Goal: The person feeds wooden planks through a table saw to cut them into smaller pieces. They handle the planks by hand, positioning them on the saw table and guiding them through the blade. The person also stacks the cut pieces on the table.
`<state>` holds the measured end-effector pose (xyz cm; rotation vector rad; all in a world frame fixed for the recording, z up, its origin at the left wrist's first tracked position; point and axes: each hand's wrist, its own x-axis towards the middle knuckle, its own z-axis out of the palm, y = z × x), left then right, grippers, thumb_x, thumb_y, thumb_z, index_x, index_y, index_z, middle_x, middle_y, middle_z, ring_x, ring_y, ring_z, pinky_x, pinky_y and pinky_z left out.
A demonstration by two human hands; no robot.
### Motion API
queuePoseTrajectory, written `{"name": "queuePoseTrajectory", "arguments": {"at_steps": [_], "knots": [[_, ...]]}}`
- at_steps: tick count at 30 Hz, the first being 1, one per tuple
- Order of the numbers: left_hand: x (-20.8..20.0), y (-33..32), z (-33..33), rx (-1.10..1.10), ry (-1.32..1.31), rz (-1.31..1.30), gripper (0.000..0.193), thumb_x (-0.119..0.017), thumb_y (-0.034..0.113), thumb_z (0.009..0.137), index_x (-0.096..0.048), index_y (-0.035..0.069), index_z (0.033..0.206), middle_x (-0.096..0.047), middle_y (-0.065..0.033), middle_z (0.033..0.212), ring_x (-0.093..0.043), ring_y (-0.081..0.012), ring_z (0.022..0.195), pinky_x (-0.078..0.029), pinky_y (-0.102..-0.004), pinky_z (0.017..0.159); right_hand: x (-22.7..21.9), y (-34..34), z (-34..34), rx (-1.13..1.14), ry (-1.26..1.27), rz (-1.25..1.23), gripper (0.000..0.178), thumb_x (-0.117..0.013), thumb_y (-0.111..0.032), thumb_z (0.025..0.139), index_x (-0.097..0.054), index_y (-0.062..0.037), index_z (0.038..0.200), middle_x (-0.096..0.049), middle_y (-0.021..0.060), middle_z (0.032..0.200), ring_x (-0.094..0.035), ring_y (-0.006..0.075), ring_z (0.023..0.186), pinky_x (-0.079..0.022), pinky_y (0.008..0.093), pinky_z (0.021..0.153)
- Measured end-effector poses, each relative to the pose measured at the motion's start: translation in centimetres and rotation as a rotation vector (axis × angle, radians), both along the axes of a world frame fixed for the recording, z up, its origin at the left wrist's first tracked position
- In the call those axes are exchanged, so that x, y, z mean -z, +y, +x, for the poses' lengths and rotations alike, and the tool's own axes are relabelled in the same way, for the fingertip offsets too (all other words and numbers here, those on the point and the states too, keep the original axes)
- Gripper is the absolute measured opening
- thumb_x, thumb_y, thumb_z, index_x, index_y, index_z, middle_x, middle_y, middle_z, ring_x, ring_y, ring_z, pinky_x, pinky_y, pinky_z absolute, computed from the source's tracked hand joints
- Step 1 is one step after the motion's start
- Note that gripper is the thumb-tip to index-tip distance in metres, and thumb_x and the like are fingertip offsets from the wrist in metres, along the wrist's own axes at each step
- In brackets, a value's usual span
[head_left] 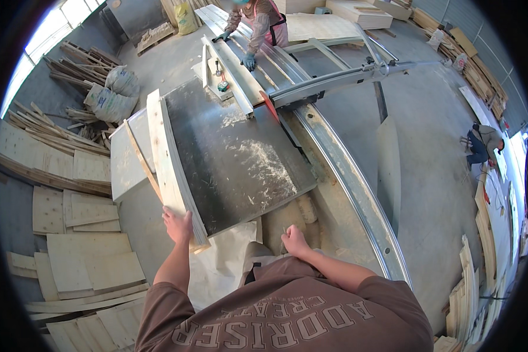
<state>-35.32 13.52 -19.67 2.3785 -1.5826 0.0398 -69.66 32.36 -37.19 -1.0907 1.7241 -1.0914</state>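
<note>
At the near left of a dark metal saw table, my left hand is closed on the near end of a stack of long pale wooden boards. The boards lie along the table's left edge, pointing away from me. A thin wooden strip slants beside them, its near end by my fingers. My right hand is a closed fist in front of my waist, short of the table's near edge. What it holds, if anything, is too small to make out. Sawdust covers part of the tabletop.
A red guard stands beside the metal fence. A metal rail curves along the right. Across the table, a gloved co-worker leans over metal profiles. Another person crouches far right. Plywood sheets pile up at left.
</note>
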Motion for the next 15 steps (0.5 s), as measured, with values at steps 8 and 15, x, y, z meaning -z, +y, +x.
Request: {"name": "queuePoseTrajectory", "arguments": {"at_steps": [8,15], "knots": [[-0.7,0.1,0.0,0.004,0.017,0.009,0.112,-0.080,0.045,0.079,-0.027,-0.001,0.165,-0.049,-0.0233,0.156,-0.049,-0.0394,0.144,-0.048,-0.0479,0.116,0.5,-0.3,0.8,0.007,0.039,-0.055,0.031,-0.068,-0.025,0.100,-0.053,0.0001,0.090,-0.063,0.0243,0.083,-0.064,0.0421,0.079,-0.050,0.0509,0.073],[-0.9,0.0,0.4,-0.009,0.008,0.010,0.113,-0.081,0.045,0.078,-0.026,-0.002,0.165,-0.049,-0.0220,0.156,-0.050,-0.0385,0.143,-0.049,-0.0479,0.114,-0.9,-0.7,1.0,-0.016,-0.037,-0.049,0.037,-0.067,-0.030,0.104,-0.055,0.0002,0.087,-0.063,0.0230,0.080,-0.063,0.0398,0.077,-0.049,0.0498,0.072]]}}
